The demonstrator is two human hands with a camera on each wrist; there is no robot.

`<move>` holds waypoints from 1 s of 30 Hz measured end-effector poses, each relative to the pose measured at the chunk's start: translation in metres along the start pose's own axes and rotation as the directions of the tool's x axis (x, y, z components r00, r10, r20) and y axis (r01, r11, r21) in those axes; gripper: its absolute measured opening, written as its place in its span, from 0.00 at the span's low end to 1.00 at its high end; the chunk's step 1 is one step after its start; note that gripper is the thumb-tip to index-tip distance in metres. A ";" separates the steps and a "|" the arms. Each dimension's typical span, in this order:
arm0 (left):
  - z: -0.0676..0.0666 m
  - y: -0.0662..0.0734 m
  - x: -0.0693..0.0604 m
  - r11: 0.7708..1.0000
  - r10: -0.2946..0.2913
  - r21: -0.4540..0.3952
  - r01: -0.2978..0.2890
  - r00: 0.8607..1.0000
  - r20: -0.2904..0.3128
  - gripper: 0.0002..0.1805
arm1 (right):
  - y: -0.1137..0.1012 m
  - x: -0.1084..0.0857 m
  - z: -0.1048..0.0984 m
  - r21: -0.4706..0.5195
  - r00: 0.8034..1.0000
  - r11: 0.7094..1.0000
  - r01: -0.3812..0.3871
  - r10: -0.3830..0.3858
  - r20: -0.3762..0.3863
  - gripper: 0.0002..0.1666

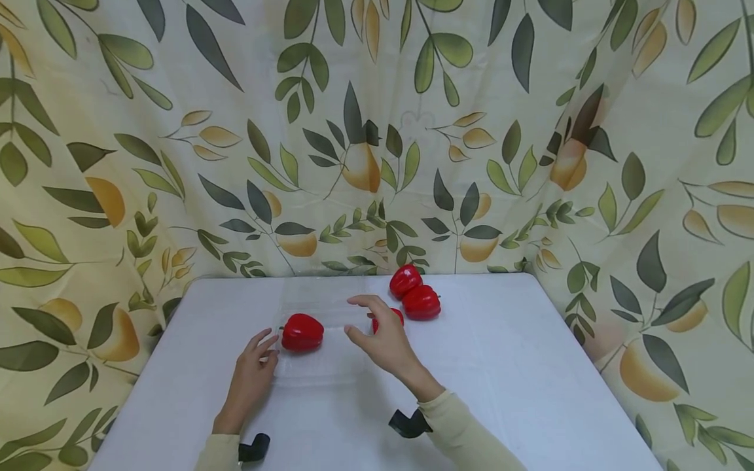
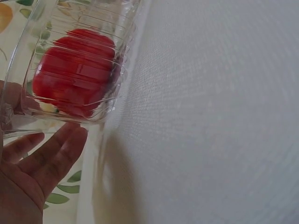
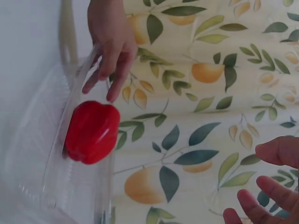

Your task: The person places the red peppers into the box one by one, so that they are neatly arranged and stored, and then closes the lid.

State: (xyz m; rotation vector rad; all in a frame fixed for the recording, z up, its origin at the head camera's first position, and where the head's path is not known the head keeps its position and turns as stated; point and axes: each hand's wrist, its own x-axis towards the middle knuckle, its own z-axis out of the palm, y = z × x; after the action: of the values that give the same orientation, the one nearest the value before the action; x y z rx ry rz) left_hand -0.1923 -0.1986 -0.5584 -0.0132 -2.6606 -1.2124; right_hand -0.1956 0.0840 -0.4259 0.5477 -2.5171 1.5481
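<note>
Loading the container seemed to be the step in hand: one red pepper (image 1: 302, 332) lay inside the clear container (image 1: 340, 356) near its left end, where the left hand (image 1: 252, 371) rested loosely spread fingers — whether they pinched the rim, I could not tell. The right hand (image 1: 385, 341) hung near the other end, thumb and fingers wide apart, holding nothing — and the next move seemed to call for closing round the partly hidden pepper (image 1: 398, 316) behind it, nearer than the back pair of peppers (image 1: 421, 303).

Pepper (image 1: 303, 332) in cont. (image 1: 349, 356), others (image 1: 421, 303) R
</note>
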 end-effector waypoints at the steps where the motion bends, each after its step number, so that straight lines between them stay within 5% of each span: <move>1: 0.000 0.000 0.000 1.000 0.004 -0.004 -0.004 1.000 -0.002 0.21 | 0.002 0.000 -0.002 -0.003 1.000 1.000 -0.004 0.004 -0.005 0.32; 15: -0.001 -0.002 0.001 1.000 0.014 -0.010 -0.014 1.000 -0.006 0.21 | 0.035 -0.007 -0.024 -0.031 0.990 0.990 -0.137 0.135 -0.049 0.36; 30: -0.001 -0.001 0.000 1.000 0.013 -0.012 -0.013 1.000 -0.010 0.21 | 0.073 -0.010 -0.042 -0.126 0.983 0.979 -0.163 0.151 -0.101 0.38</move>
State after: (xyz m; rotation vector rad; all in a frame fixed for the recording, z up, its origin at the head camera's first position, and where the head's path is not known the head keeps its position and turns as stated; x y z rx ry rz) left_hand -0.1922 -0.2001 -0.5588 -0.0254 -2.6406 -1.2208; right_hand -0.2172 0.1532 -0.4700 0.2603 -2.6244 1.4029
